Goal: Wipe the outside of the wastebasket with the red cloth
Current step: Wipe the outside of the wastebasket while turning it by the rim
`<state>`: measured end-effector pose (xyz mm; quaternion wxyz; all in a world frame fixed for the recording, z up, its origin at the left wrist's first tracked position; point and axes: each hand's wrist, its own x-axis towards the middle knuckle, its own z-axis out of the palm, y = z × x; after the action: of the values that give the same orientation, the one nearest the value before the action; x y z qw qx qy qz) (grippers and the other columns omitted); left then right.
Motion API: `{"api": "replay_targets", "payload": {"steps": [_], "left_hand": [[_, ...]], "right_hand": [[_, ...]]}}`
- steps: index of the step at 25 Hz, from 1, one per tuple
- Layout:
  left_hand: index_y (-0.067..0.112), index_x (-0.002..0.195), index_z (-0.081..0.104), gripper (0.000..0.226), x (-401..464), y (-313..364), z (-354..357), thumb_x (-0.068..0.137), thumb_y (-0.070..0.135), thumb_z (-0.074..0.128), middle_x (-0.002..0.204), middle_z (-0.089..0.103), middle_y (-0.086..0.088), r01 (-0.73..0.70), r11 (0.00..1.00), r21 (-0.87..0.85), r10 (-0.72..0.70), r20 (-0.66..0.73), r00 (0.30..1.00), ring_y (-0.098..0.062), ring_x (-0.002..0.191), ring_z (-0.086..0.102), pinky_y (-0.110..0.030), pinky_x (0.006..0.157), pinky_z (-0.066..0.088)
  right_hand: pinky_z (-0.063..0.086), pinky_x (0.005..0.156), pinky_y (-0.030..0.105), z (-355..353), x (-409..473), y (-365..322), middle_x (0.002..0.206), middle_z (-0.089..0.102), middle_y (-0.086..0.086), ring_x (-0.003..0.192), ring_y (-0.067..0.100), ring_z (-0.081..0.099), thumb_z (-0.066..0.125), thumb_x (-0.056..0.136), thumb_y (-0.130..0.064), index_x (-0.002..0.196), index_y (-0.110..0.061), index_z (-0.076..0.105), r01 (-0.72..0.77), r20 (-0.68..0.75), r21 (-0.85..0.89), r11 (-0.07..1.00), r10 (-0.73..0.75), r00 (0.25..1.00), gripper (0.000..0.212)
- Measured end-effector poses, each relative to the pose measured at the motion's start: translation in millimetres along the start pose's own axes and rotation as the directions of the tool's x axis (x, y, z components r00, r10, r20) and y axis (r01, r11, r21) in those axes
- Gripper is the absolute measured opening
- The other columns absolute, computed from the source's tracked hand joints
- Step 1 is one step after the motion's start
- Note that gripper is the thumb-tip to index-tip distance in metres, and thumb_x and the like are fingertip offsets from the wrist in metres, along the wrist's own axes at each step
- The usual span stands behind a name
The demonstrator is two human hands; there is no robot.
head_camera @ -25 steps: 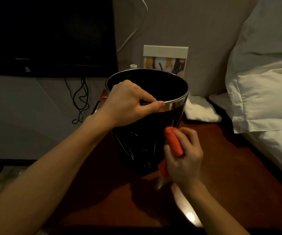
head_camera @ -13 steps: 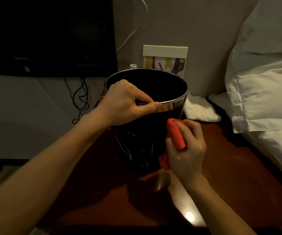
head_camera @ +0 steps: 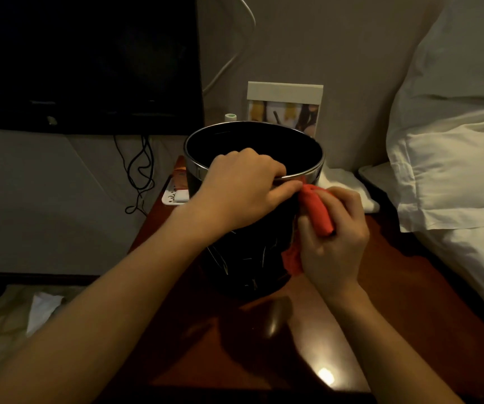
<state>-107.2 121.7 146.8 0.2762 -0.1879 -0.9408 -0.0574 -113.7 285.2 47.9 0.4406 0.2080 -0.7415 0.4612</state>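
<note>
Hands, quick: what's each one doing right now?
Left hand: grips the wastebasket rim.
Right hand: holds the red cloth against the wastebasket's side.

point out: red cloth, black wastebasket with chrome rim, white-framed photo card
red cloth [head_camera: 318,212], head view: rolled part above the right hand's fingers
black wastebasket with chrome rim [head_camera: 243,266], head view: front outer wall
white-framed photo card [head_camera: 285,91], head view: top border

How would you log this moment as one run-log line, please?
left hand: grips wastebasket rim | right hand: presses red cloth on outer wall below rim | wastebasket: upright on table
</note>
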Motion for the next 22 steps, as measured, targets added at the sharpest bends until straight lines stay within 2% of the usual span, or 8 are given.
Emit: {"api": "replay_targets", "payload": {"steps": [2,6,11,17,19,22], "left_hand": [[0.030,0.073,0.062,0.041,-2.2,-0.2,4.9,0.092,0.062,0.044,0.065,0.054,0.011,-0.014,0.999,-0.038,0.012,-0.059,0.998,-0.015,0.067,0.058,-0.027,0.052,0.026],[0.029,0.078,0.071,0.049,-1.9,-16.8,5.7,0.089,0.066,0.040,0.059,0.053,0.011,-0.053,0.990,-0.128,0.042,-0.089,0.995,-0.013,0.062,0.054,-0.030,0.056,0.040],[0.030,0.079,0.073,0.050,-3.6,-23.9,6.1,0.088,0.065,0.039,0.057,0.054,0.012,-0.076,0.985,-0.157,0.057,-0.119,0.991,-0.007,0.058,0.050,-0.027,0.053,0.034],[0.030,0.074,0.072,0.039,-7.4,-33.5,5.1,0.090,0.058,0.049,0.054,0.055,0.012,-0.111,0.981,-0.157,0.085,-0.164,0.983,-0.004,0.053,0.050,-0.024,0.049,0.027],[0.031,0.075,0.072,0.035,-9.1,-37.4,4.8,0.091,0.055,0.052,0.055,0.056,0.012,-0.114,0.977,-0.182,0.086,-0.157,0.984,-0.004,0.053,0.051,-0.025,0.048,0.033],[0.032,0.076,0.072,0.034,-9.3,-38.7,5.1,0.091,0.054,0.053,0.055,0.058,0.011,-0.122,0.975,-0.188,0.091,-0.162,0.983,-0.004,0.053,0.052,-0.029,0.048,0.039]], "right_hand": [[0.038,0.093,0.009,2.8,0.5,1.3,0.111,0.059,0.017,0.104,0.009,0.052,0.063,0.086,-0.018,0.115,0.003,0.069,0.005,-0.016,0.009,1.000,-0.004,1.000,0.036],[0.037,0.092,0.009,8.0,-27.6,8.7,0.113,0.057,0.011,0.104,0.011,0.053,0.063,0.084,-0.020,0.117,0.001,0.069,-0.022,0.037,0.017,1.000,0.021,0.999,0.040],[0.036,0.087,0.002,9.5,-56.8,9.8,0.112,0.057,0.009,0.099,0.008,0.053,0.063,0.083,-0.027,0.115,0.000,0.070,-0.086,0.162,-0.018,0.996,0.088,0.983,0.042],[0.038,0.092,0.011,2.2,-1.5,-0.8,0.110,0.060,0.015,0.103,0.011,0.054,0.064,0.084,-0.019,0.112,0.002,0.071,0.022,0.007,0.000,1.000,-0.022,1.000,0.036],[0.038,0.092,0.010,6.0,-6.5,-2.9,0.110,0.059,0.015,0.103,0.012,0.054,0.064,0.085,-0.020,0.113,0.002,0.070,0.029,0.012,0.006,1.000,-0.029,0.999,0.037],[0.035,0.091,0.005,10.3,-36.9,1.4,0.112,0.059,0.017,0.103,0.008,0.051,0.063,0.084,-0.023,0.115,0.003,0.069,-0.018,0.095,0.007,1.000,0.017,0.995,0.041]]}}
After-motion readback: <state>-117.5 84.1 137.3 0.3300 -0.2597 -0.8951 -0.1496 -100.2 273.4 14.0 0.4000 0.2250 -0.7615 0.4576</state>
